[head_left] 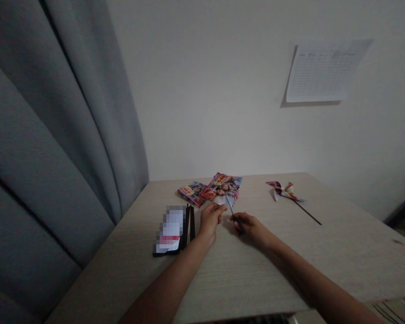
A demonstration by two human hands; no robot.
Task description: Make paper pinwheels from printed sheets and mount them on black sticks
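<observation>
My right hand (251, 226) is closed around the dark handles of a pair of scissors (232, 210), whose blades point away and to the left. To its left, my left hand (209, 220) pinches a small pale piece (220, 200), thin like paper or film; its edges are hard to make out. The scissor blades lie close beside that piece, and I cannot tell whether they touch it. Just beyond both hands are colourful printed packets or booklets, a larger one (224, 183) overlapping a smaller one (191, 191).
Left of my left forearm lies a phone-like device (170, 229) with a blurred screen, beside dark strips (191, 225). A pinwheel (283, 191) on a dark stick rests on the table (324, 261) to the right. Grey curtain (70, 112) hangs left; a printed sheet (320, 74) is on the wall.
</observation>
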